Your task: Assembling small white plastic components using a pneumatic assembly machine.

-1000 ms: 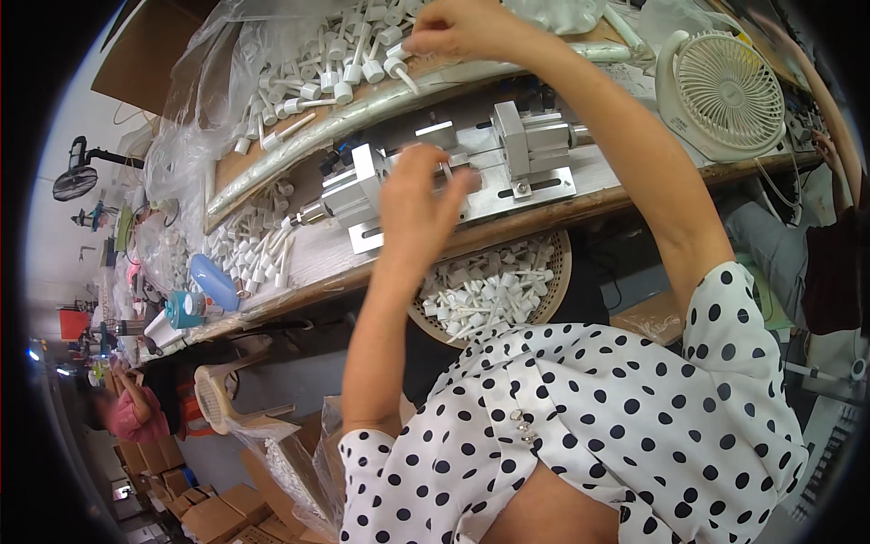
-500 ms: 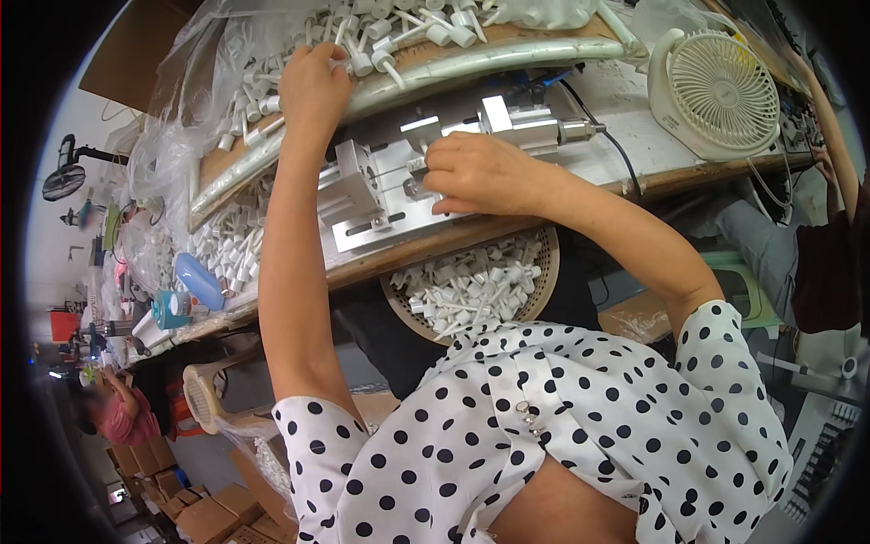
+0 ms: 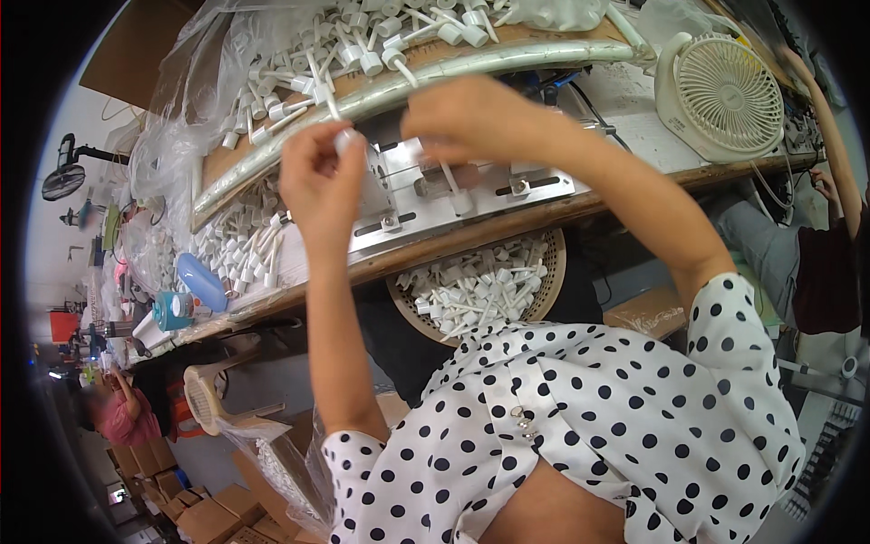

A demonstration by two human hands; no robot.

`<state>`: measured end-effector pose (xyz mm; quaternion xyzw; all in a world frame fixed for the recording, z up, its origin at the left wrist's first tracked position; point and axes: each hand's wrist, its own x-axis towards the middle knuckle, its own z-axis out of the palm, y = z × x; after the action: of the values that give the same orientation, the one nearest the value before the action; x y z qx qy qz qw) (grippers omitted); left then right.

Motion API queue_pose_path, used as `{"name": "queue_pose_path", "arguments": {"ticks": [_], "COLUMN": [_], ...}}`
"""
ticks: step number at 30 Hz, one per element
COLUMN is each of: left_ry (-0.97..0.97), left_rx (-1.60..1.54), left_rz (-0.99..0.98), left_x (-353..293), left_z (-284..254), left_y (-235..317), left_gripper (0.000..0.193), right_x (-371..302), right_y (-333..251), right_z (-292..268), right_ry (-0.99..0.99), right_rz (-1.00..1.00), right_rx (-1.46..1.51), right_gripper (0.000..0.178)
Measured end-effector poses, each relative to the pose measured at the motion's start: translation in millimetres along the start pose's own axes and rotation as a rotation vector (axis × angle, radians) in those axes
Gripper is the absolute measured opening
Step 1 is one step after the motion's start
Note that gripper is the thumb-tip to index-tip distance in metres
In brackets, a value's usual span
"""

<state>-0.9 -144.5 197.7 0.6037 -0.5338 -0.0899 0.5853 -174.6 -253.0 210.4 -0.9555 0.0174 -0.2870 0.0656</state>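
My left hand (image 3: 319,177) is closed on a white cap (image 3: 344,140), held between thumb and fingers at the near side of the heap; whether this piece has a stem is hidden. Above the silver metal fixture (image 3: 417,222) hovers my right hand (image 3: 476,118), smeared by motion, its fingertips unclear. Just below that hand, a white stemmed cap (image 3: 460,199) is at the fixture's near side, cap end down. I cannot tell whether it touches the metal. My right hand and forearm hide much of the fixture.
Many white stemmed caps (image 3: 372,63) lie heaped behind a plastic-wrapped curved rail (image 3: 507,56). More fill a round basket (image 3: 555,272) below the table edge. A white fan (image 3: 725,95) stands at right, a blue case (image 3: 201,281) at left. Another person's arm (image 3: 829,136) shows far right.
My left hand has come back from the heap toward me, now with a white cap. The right hand has lifted away from the fixture, and a stemmed cap now shows beneath it.
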Motion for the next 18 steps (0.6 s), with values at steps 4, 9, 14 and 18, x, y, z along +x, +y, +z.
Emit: {"name": "queue_pose_path", "arguments": {"ticks": [4, 9, 14, 18], "left_ry": [-0.095, -0.192, -0.230, -0.285], "left_rx": [0.090, 0.253, 0.386, 0.421], "left_rz": [0.091, 0.219, 0.331, 0.274], "left_x": [-59.1, -82.6, -68.8, -68.1], "left_z": [29.9, 58.7, 69.0, 69.9], "left_y": [18.3, 5.9, 13.4, 17.7], "left_gripper": [0.019, 0.019, 0.017, 0.018], "right_x": [63.7, 82.6, 80.2, 55.7], "right_y": [71.8, 101.4, 101.0, 85.3], "right_z": [4.7, 15.7, 4.9, -7.5], "right_ry": [0.141, 0.031, -0.120, 0.128], "right_rz": [0.414, 0.515, 0.527, 0.454], "right_rx": [-0.377, -0.338, -0.381, -0.198], "right_gripper": [0.017, 0.019, 0.020, 0.020]}}
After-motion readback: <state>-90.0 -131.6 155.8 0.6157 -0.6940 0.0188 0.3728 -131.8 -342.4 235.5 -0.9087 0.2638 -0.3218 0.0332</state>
